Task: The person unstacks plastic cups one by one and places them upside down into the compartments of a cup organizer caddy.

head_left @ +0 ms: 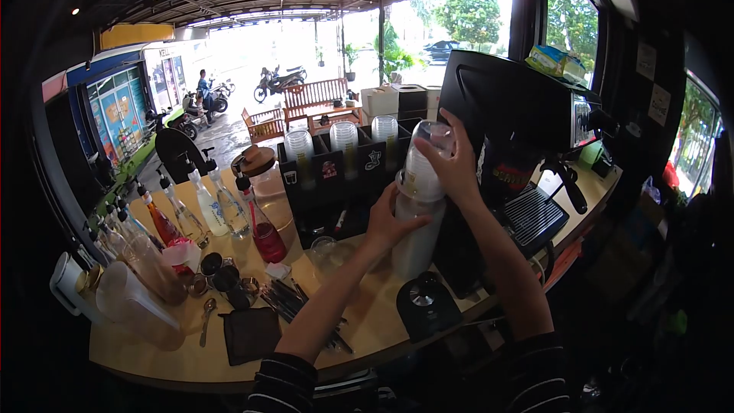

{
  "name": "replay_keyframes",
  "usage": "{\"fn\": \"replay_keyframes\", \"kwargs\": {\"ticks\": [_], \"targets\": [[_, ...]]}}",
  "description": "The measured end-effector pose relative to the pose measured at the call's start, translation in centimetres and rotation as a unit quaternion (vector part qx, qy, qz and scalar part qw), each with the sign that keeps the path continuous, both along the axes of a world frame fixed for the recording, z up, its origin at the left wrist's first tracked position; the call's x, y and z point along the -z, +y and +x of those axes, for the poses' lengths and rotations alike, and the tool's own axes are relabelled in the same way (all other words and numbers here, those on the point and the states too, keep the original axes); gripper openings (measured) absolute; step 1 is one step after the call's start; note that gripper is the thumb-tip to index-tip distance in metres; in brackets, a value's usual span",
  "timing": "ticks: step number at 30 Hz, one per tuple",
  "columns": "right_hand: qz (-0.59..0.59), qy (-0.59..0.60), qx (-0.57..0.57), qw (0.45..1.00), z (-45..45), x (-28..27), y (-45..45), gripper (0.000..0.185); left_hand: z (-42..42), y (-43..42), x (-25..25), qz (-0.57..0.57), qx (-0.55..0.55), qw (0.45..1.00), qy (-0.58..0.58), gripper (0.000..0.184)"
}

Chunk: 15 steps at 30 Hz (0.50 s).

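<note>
My right hand [453,162] grips a short stack of clear plastic cups [420,174] near its top, thumb and fingers on opposite sides. Below, my left hand [390,220] is wrapped round the side of a tall, whitish stack of cups [417,243] standing on the counter. The upper cups sit in line with the tall stack; whether they are nested in it I cannot tell. Just behind, a black cup holder [329,183] has clear cups [344,138] in its slots. A black tamping stand [428,306] with a shiny metal piece lies close in front of the stack.
A black espresso machine [520,99] stands on the right, its drip tray [534,216] beside my right forearm. Several pump bottles, including a red one [265,235], line the left. A spoon [207,321], a dark folded cloth [251,334] and a clear pitcher [138,302] are on the wooden counter [168,356].
</note>
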State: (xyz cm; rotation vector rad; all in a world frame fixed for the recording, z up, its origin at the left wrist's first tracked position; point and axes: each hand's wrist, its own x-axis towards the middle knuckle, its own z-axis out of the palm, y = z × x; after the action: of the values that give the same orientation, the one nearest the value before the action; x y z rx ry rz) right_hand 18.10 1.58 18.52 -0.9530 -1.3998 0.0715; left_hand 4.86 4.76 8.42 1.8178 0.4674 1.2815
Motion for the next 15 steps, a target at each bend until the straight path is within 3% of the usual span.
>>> {"fn": "replay_keyframes", "kwargs": {"ticks": [2,6,10,13,15], "targets": [[0.049,0.003,-0.058,0.997,-0.1,-1.5,-0.2,0.072,0.0,0.1,0.1,0.007,-0.009,1.000,0.006,0.091],[0.119,-0.125,-0.005,0.985,-1.9,-4.0,-2.4,0.069,-0.3,0.0,0.1,0.031,-0.010,0.999,0.015,0.088],[0.154,-0.172,-0.047,0.972,-5.2,-4.7,-3.9,0.069,-3.2,-1.2,-0.7,0.053,-0.069,0.995,0.039,0.090],[0.175,-0.246,-0.021,0.953,-7.7,-3.9,-4.4,0.071,-8.1,-2.6,-1.4,0.143,-0.176,0.973,0.049,0.065],[0.139,-0.230,-0.051,0.962,-9.0,-2.5,-4.6,0.071,-11.5,-3.3,-0.6,0.115,-0.246,0.962,0.030,0.056]]}}
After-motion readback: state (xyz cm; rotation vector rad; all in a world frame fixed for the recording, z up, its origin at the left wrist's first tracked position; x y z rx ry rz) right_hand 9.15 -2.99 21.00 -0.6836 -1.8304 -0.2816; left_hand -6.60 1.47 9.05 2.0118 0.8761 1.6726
